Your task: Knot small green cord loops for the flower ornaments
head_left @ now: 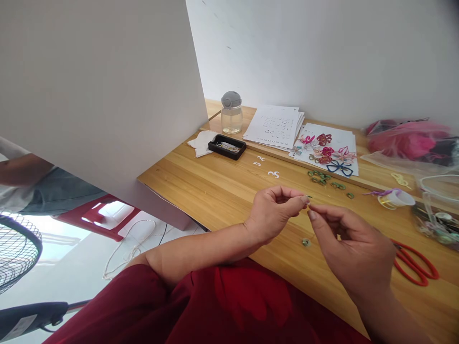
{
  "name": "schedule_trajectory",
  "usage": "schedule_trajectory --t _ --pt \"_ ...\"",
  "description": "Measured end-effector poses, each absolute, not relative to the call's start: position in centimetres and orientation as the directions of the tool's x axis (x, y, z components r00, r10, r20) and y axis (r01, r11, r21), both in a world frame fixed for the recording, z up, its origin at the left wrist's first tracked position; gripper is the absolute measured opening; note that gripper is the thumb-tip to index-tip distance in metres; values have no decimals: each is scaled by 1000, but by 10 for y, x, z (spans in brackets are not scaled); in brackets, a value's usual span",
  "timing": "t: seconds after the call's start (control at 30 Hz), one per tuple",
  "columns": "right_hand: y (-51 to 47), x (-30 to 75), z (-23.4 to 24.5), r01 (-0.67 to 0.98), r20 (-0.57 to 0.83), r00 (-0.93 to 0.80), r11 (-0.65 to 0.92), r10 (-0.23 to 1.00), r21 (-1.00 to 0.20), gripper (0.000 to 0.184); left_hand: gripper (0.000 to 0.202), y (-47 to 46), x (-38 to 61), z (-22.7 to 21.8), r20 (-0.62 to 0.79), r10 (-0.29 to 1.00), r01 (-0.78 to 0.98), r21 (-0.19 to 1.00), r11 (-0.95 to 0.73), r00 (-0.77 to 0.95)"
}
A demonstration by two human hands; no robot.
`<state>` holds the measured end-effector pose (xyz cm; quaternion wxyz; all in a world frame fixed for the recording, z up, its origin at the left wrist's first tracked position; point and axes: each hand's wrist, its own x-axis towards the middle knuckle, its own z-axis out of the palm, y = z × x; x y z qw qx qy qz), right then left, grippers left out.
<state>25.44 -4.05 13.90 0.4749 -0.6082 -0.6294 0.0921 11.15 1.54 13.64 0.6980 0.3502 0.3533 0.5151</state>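
Observation:
Over the front of the wooden table, my left hand (268,211) pinches a tiny green and pale piece (309,198) between thumb and forefinger. Its exact kind is too small to tell. My right hand (353,248) is close beside it, thumb and forefinger pressed together near the piece; what they hold, if anything, cannot be made out. A single small green wrapped ring (305,242) lies on the wood below the fingertips. Several similar green rings (319,177) are grouped farther back. Red-handled scissors (416,263) lie beside my right hand, partly hidden by it.
White paper crescents (273,174) lie near a black tray (227,146) of small parts. Behind are a lidded bottle (232,114), paper sheets (272,125) and colourful wire-like flowers (326,151). A thread spool (396,198) and clear container (435,220) stand right. A person sits at left beyond the partition (100,86).

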Motion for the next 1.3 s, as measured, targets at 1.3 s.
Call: schedule_trajectory --t 1.3 --pt "5 267 139 24 -103 -63 -101 993 -995 33 48 38 88 137 -17 932 -493 845 208 362"
